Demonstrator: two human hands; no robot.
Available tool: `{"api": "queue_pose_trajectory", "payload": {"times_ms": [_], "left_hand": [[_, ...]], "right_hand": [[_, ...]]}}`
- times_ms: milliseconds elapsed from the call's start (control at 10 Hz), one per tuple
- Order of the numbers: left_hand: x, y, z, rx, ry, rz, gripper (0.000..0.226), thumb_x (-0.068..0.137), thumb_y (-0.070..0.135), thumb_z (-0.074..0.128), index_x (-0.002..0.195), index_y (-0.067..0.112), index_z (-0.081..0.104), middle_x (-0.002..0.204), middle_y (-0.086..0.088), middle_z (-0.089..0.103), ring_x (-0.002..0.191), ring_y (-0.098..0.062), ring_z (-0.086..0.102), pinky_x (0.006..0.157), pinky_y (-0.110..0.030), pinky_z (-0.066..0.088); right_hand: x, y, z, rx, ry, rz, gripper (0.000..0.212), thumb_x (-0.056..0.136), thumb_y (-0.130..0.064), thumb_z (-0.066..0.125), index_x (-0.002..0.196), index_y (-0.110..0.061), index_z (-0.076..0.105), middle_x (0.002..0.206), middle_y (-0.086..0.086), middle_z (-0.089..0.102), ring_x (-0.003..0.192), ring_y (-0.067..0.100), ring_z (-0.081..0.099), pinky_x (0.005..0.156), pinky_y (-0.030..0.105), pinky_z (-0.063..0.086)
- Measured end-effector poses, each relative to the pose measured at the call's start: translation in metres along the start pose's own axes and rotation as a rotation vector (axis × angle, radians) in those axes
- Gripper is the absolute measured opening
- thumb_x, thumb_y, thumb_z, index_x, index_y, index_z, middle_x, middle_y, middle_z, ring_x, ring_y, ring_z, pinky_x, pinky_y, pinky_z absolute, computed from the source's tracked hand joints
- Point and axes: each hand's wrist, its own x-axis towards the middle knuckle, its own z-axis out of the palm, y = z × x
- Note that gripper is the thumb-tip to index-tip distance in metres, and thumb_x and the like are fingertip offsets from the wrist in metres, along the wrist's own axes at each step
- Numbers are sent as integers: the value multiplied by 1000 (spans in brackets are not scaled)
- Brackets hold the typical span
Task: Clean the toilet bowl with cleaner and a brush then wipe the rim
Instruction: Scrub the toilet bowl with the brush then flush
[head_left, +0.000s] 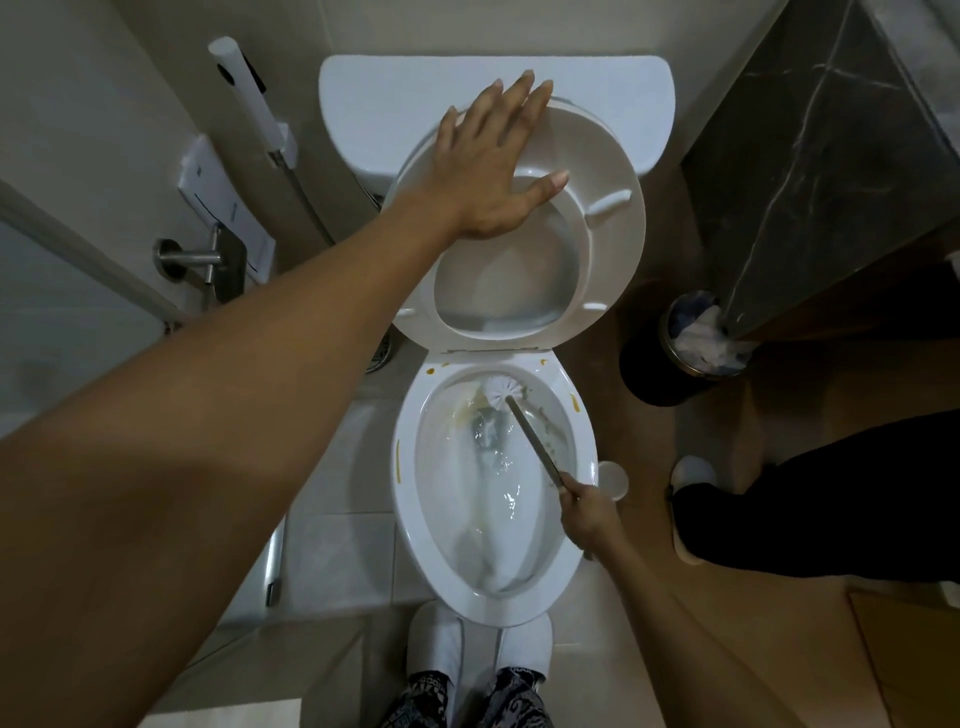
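- Left hand (491, 166): fingers straight and spread, palm flat against the raised seat (597, 249), thumb over the seat's inner edge. Nothing gripped, just pressing it back toward the tank (374, 109).
- Right hand (589, 514): clenched around the brush (530, 431) handle end, over the bowl's right rim.
- Bowl (493, 488): white, open, directly below the seat hinge. Water and foamy streaks inside, yellow-brown residue near the back of the basin.
- Rim (402, 499): orange-yellow smears on the left side, the right side and at the back near the hinge.
- Seat: ring lifted upright, bumpers facing the camera, lid behind it.
- Brush: thin dark handle runs diagonally from the right hand up-left into the bowl; white round head (501, 391) sits against the back inner wall, just under the rim.
- Bin (670, 364): dark, round, on the floor right of the toilet, holds crumpled white and blue waste.
- Second person's leg (831, 504) in dark trousers with a white slipper, right of the bowl.
- Own feet in white slippers (436, 644) touching the bowl front, patterned trousers.
- Sprayer (249, 93): white, on the wall left of the tank, hose hanging down.
- Small white round cap (613, 479) on the floor just beside the bowl's right rim.
- Paper sheet (208, 197) on the left wall: printed marks there, too small to read. No brand legible anywhere.
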Motion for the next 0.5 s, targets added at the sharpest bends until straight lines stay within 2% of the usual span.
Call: {"api": "queue_pose_trajectory", "payload": {"times_ms": [100, 200, 300, 400, 500], "left_hand": [[0, 0, 1, 3, 13, 1, 78, 93, 62, 29, 152, 22, -4, 160, 0, -6, 146, -24, -6, 115, -51, -1], [1, 1, 2, 5, 12, 1, 78, 93, 62, 28, 152, 22, -3, 160, -1, -6, 146, -25, -5, 115, -52, -1], [0, 0, 1, 3, 4, 3, 78, 93, 63, 29, 152, 22, -3, 160, -1, -6, 146, -25, -5, 116, -52, 0], [0, 0, 1, 8, 0, 3, 78, 93, 63, 28, 152, 22, -3, 160, -1, -6, 146, -25, -5, 116, -52, 0], [1, 1, 4, 10, 16, 4, 79, 92, 63, 27, 152, 21, -3, 160, -2, -5, 146, -26, -6, 116, -53, -1]], "right_hand": [[-2, -9, 8, 11, -20, -45, 41, 102, -25, 35, 142, -27, 45, 115, 13, 64, 87, 29, 61, 61, 25, 46], [-4, -24, 18, -47, -128, -144, 41, 102, -24, 34, 141, -26, 45, 97, 7, 58, 78, 21, 52, 55, 25, 42], [-3, -24, 16, -23, -117, -105, 41, 102, -26, 33, 142, -27, 44, 99, 7, 57, 81, 23, 53, 58, 27, 46], [-2, -14, 5, -18, -16, -39, 41, 102, -27, 33, 143, -28, 43, 115, 16, 62, 91, 33, 61, 72, 36, 54], [-2, -7, 2, -37, -3, -41, 41, 102, -27, 34, 142, -29, 44, 118, 17, 63, 100, 35, 62, 79, 35, 54]]}}
